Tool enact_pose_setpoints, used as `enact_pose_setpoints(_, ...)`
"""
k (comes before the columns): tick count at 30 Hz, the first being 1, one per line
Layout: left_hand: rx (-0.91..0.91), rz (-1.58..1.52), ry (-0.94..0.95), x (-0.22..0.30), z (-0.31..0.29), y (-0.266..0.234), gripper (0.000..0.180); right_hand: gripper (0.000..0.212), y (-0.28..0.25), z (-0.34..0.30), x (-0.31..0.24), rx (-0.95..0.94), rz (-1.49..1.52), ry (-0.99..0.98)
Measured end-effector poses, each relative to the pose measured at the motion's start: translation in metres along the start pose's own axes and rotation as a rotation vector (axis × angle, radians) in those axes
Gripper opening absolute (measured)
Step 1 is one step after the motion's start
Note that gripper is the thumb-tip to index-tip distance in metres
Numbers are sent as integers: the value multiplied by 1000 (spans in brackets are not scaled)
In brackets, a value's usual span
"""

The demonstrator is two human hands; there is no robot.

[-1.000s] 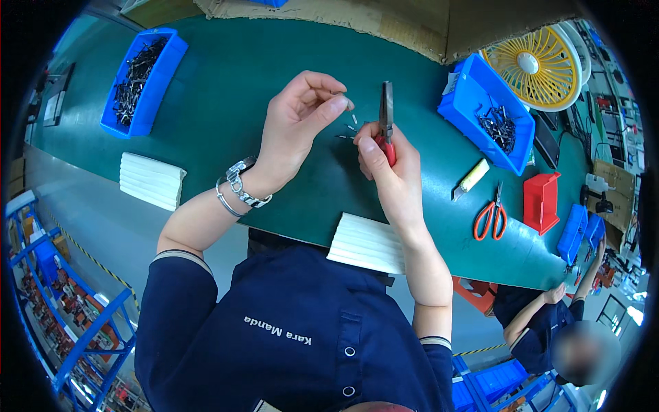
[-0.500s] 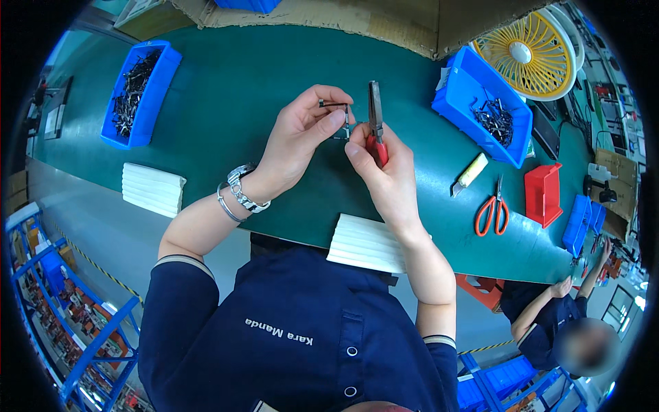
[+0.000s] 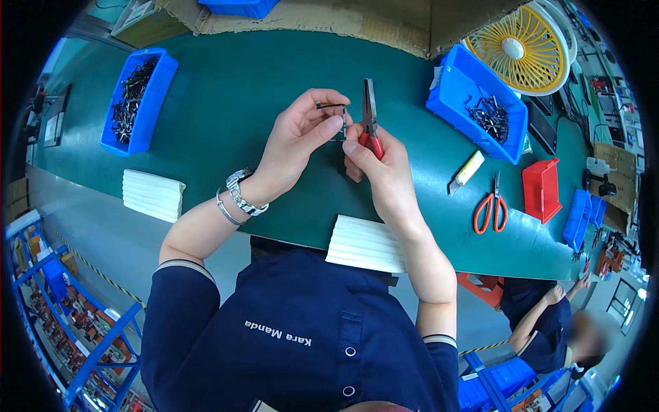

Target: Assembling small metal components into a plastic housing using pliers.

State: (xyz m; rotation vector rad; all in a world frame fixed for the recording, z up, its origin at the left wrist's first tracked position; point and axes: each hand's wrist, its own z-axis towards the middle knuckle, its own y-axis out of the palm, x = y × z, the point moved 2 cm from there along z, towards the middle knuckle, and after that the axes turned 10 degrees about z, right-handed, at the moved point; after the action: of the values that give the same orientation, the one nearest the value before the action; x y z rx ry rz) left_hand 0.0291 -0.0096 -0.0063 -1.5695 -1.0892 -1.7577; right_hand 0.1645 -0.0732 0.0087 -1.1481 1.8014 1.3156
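Note:
Over the middle of the green table, my left hand pinches a small, thin black bent part between thumb and fingers. Its exact kind is too small to make out. Close beside it, my right hand is closed round the red handles of a pair of pliers, whose metal jaws point away from me. The fingertips of my right hand come near the lower end of the black part; whether they touch it I cannot tell.
Blue bins with small dark parts stand at left and right. A yellow utility knife, red-handled scissors and a red bin lie at right. White ridged pads rest along the near edge. A co-worker sits at lower right.
The pliers have turned slightly, and their jaws lean a little more to the left. My left hand stays nearly still on the black part. The co-worker's head and arms have shifted.

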Motion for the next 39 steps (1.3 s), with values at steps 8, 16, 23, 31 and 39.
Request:
enact_pose_setpoints(8,-14,429,61,15,12,-14,30,10,-58,1,-41,256,704,-595)
enact_pose_setpoints(16,-187,1375,457,-3,4,5,25,38,-49,5,-28,99,794,-368)
enact_pose_setpoints(23,-145,1367,486,-7,7,30,28,39,-36,4,-31,251,406,-578)
enact_pose_setpoints(31,-167,1431,468,-10,7,17,16,44,-33,0,-32,198,296,-526)
enact_pose_setpoints(39,-127,1389,402,4,9,4,12,45,-25,0,-30,190,338,-336)
